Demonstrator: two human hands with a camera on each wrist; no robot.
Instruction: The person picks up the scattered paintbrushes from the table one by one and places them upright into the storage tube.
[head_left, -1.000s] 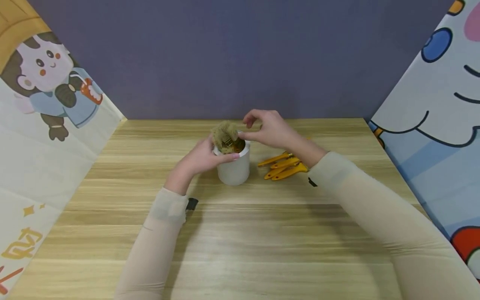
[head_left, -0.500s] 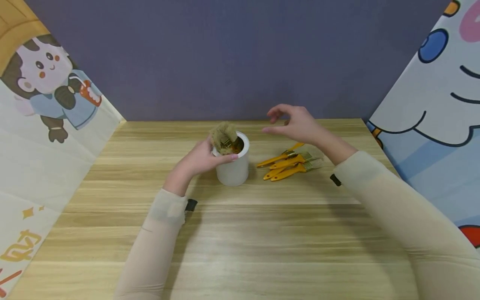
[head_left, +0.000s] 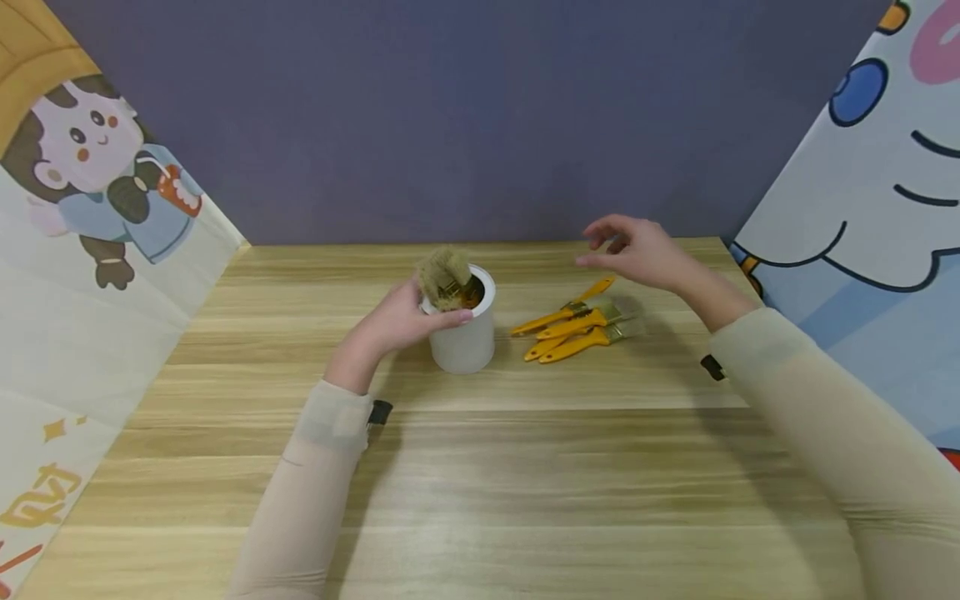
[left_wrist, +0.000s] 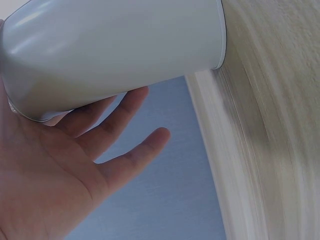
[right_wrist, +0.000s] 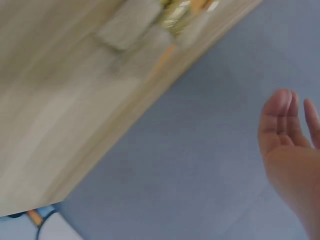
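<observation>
A white cylindrical can (head_left: 463, 348) stands on the table, held at its upper left side by my left hand (head_left: 386, 323), the thumb lying along the rim. In the left wrist view that hand (left_wrist: 55, 175) has fingertips against the wall of the can (left_wrist: 115, 45), while one finger stands away from it. Bristles of a paintbrush (head_left: 444, 275) stick out above the can's mouth; how many brushes are inside I cannot tell. My right hand (head_left: 637, 252) hovers with loosely bent fingers, holding nothing, above and behind a pile of several yellow-handled paintbrushes (head_left: 579, 345).
Brush bristles (right_wrist: 130, 22) appear blurred in the right wrist view. The wooden table (head_left: 525, 475) meets a dark blue-grey wall (head_left: 480, 117) at the back. Cartoon-printed panels flank it, one on the left (head_left: 82, 333) and one on the right (head_left: 885, 258).
My right hand has moved from the can's mouth off to the right, past the brush pile, uncovering the pile's bristles. The left hand keeps its hold on the can.
</observation>
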